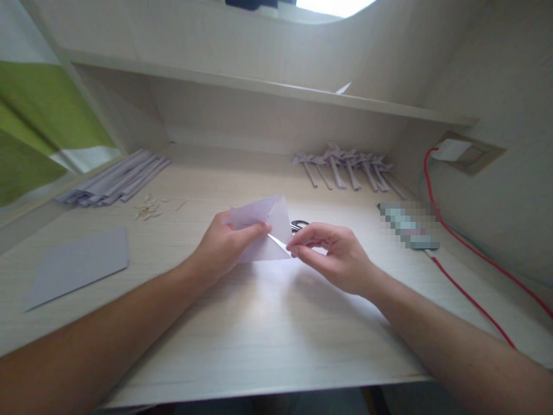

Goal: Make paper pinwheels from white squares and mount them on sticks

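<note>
Above the desk I hold a pale lilac sheet of paper (259, 249) with slits cut in it. My left hand (228, 239) is closed on its left side, thumb pressed on top near the middle. At the lower right corner, the fingertips of my right hand (334, 253) pinch the paper's edge beside an open slit. Just behind my right fingers lies a pair of scissors (299, 225); only the dark handles show, and the rest is hidden by the paper and hand.
Paper pinwheels (345, 161) on rolled sticks lie at the back right, rolled paper sticks (116, 178) at the back left. Small wooden bits (149, 207) and a stack of paper (82, 262) are on the left. A phone (408, 226) with a red cable (470, 311) lies right.
</note>
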`<action>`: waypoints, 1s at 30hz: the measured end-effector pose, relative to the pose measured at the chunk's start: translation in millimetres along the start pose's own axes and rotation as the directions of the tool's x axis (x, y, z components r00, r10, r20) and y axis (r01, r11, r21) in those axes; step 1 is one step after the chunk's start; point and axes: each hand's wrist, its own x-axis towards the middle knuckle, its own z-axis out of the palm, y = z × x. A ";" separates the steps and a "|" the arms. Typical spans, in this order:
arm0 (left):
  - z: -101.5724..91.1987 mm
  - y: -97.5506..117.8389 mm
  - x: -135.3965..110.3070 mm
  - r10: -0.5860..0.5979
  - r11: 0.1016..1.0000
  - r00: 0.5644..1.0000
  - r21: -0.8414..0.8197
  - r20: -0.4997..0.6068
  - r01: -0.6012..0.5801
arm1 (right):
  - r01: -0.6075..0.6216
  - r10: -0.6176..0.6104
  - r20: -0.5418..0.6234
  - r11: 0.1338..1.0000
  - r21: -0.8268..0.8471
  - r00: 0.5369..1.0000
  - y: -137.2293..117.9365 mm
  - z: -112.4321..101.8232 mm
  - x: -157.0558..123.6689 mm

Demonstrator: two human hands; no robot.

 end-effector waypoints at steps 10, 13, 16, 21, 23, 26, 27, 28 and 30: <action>-0.4 -1.1 0.1 0.040 0.999 0.999 0.002 -0.003 -0.040 | -0.030 0.030 -0.027 0.999 0.018 0.999 1.5 0.7 -0.3; -0.7 -1.7 0.1 0.035 0.999 0.999 0.001 0.000 -0.035 | -0.019 0.020 -0.026 0.999 0.035 0.999 2.8 1.0 -0.2; -0.8 -2.0 -0.5 0.013 1.000 1.000 -0.005 0.003 -0.013 | -0.011 0.012 -0.026 0.998 0.059 1.000 3.3 1.5 0.0; -0.2 0.0 -2.8 0.014 1.000 1.000 -0.027 0.016 -0.013 | -0.013 0.016 -0.034 0.995 0.094 0.999 1.4 2.0 0.3; 0.0 0.6 -3.2 0.003 0.999 0.999 -0.052 0.034 -0.001 | -0.005 0.009 -0.038 0.993 0.114 0.999 1.2 2.3 0.1; 0.1 -0.1 -2.6 0.009 0.996 0.998 -0.087 0.068 -0.004 | 0.002 0.005 -0.049 0.990 0.140 0.999 1.5 2.9 -0.1; 0.1 -0.6 -2.1 0.015 0.996 0.997 -0.089 0.077 -0.008 | 0.007 0.001 -0.055 0.989 0.148 0.998 1.6 3.0 0.0; 0.1 -1.1 -1.6 0.012 0.997 0.996 -0.081 0.085 -0.006 | 0.012 -0.003 -0.060 0.988 0.152 0.998 1.5 3.1 0.1; 0.2 -1.9 -0.9 -0.010 0.999 0.996 -0.047 0.089 0.015 | 0.022 -0.011 -0.072 0.988 0.152 0.997 1.5 3.0 0.3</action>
